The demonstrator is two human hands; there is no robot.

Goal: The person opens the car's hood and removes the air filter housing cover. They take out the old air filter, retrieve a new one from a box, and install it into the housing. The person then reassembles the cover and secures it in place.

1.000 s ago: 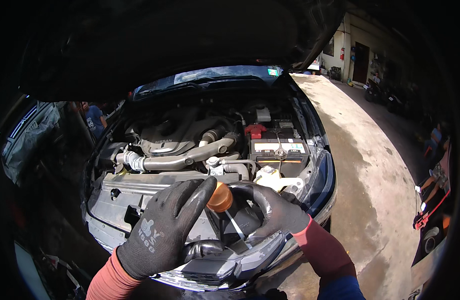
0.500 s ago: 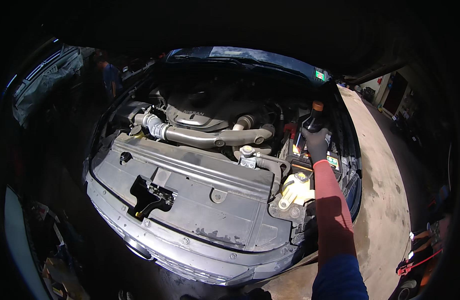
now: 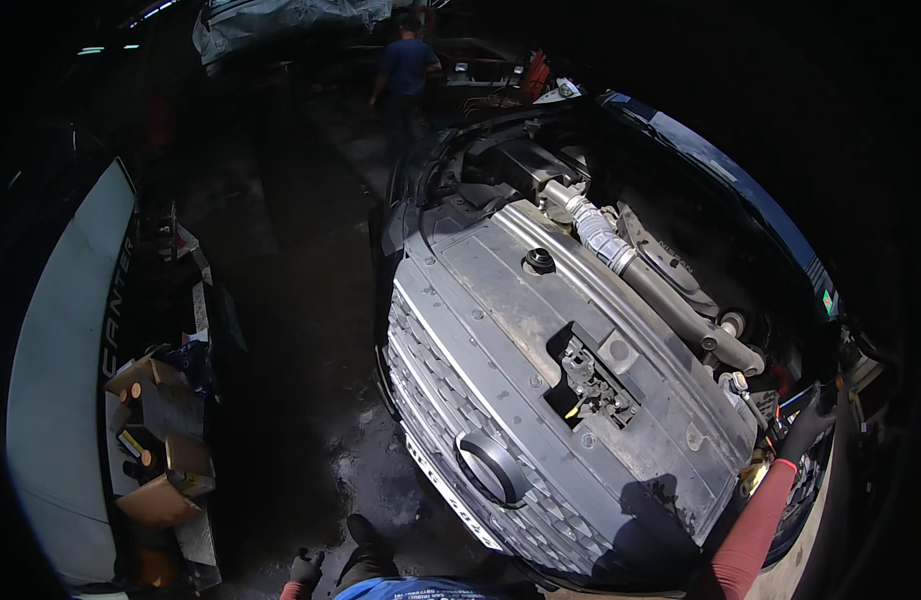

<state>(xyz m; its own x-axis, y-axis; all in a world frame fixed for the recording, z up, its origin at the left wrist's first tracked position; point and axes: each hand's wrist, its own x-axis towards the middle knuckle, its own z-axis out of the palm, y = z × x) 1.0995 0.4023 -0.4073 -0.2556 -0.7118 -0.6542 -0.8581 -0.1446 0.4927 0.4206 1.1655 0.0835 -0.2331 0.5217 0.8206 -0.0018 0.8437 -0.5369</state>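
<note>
My right hand [image 3: 808,428], in a dark glove, reaches over the far right corner of the open engine bay. Its fingers are closed round a dark bottle with an orange cap [image 3: 839,382]; deep shadow hides most of the bottle. Beside that hand sits the pale yellow reservoir [image 3: 752,478], partly covered by my forearm. My left hand [image 3: 306,568], also gloved, hangs low by my body near the bottom edge. Its fingers are apart, and nothing shows in them.
The car's grey front cover [image 3: 500,290] and grille [image 3: 450,370] lie before me. At left, cardboard boxes [image 3: 165,500] sit beside a pale vehicle panel [image 3: 60,390]. A person in blue [image 3: 407,68] stands on the dark floor beyond. A silver ribbed hose [image 3: 598,235] crosses the engine bay.
My view has swung left, so the car and my right hand now appear farther right. My left hand, the boxes and more floor have come into view.
</note>
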